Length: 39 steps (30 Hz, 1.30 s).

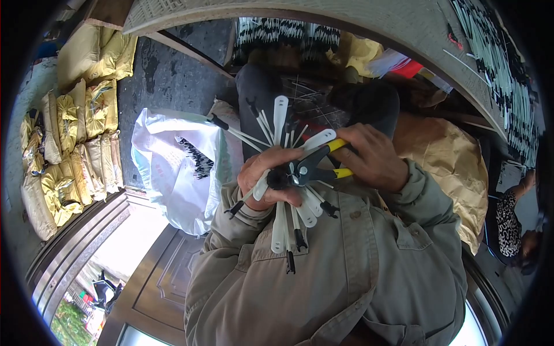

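My left hand (259, 165) is closed round the middle of a bundle of pale ribs (279, 115) that fan out on all sides. Some ribs are flat strips with holes near their ends; others are thin rods with black forked tips (290, 263). A round black hub (279, 178) shows at the centre of the bundle. My right hand (372, 157) grips pliers (311, 167) with black and yellow handles, which are spread apart. The pliers' metal head is against or very near the hub; what lies between the jaws cannot be made out.
A white sack (156, 135) with black-tipped pieces inside stands at the left. Yellow packed bags (69, 121) are stacked beyond it. A table (369, 23) curves across the front, bearing many rods (496, 75) at right. A brown sack (447, 161) and another person (511, 225) are to the right.
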### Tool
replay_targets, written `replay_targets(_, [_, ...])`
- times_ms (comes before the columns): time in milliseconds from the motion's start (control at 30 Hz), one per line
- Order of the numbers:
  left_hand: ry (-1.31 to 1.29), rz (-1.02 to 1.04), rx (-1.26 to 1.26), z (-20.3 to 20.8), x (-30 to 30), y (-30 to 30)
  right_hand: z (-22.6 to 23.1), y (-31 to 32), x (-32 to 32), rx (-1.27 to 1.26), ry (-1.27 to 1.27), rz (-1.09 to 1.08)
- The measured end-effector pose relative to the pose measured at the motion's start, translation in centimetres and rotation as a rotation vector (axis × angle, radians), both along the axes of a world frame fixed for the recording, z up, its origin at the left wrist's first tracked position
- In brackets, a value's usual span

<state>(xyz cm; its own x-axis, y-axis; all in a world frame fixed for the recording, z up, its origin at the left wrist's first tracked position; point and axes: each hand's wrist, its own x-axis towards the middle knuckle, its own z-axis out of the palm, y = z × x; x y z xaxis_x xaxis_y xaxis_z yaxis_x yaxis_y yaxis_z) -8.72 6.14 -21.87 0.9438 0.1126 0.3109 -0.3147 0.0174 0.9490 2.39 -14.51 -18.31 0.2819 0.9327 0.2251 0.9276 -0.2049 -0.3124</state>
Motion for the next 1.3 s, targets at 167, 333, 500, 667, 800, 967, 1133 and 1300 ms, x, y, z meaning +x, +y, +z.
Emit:
replay_targets(167, [0.005, 0.042, 0.013, 0.1, 0.1, -0.5, -4.7, 0.8, -2.9, 0.267, 0.255, -0.089])
replay_targets(333, [-0.013, 0.005, 0.110, 0.6, 0.2, -0.4, -4.9, 0.7, -3.3, 0.213, 0.566, -0.161])
replay_targets(500, [-0.021, -0.008, 0.075, 0.9, -0.3, 0.0, -0.4, 0.2, -0.1, 0.079, 0.204, 0.029])
replay_targets(667, [-0.056, -0.169, -0.031, 0.2, 0.3, 0.5, 2.2, -0.8, 1.7, -0.102, 0.661, 0.254])
replay_targets(800, [-0.037, -0.243, -0.096, 0.0, 0.2, 0.7, 3.7, -1.8, 2.9, -0.227, 1.035, 0.294])
replay_targets(967, [-0.034, -0.281, -0.078, 0.1, 0.8, 0.2, 7.7, -1.2, 4.3, -0.525, 1.140, 0.180])
replay_targets(1133, [-0.093, -0.263, -0.029, 0.3, 1.4, -0.2, 10.4, 0.5, 5.5, -0.714, 0.856, 0.253])
replay_targets(1300, [-0.079, -0.307, -0.067, -0.2, 1.4, -0.1, 10.4, 0.9, 6.0, -0.725, 0.869, 0.246])
